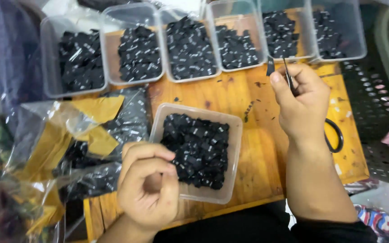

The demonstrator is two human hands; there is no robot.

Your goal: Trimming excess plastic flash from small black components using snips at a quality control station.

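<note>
My right hand [301, 101] is raised over the wooden board [257, 148], pinching thin metal tweezers [288, 74] with a small black piece [270, 66] at thumb tip. My left hand [149, 189] is curled with its fingertips at the near left edge of a clear plastic tub [235, 153] heaped with small black pieces [199, 146]. Whether the left fingers pinch a piece is hidden.
A row of several clear tubs [190, 45] of black pieces lines the far edge. Crinkled clear bags [86, 139] with yellow paper and more black pieces lie left. A black ring [336, 135] lies right of my wrist. A perforated dark basket [379, 103] stands at right.
</note>
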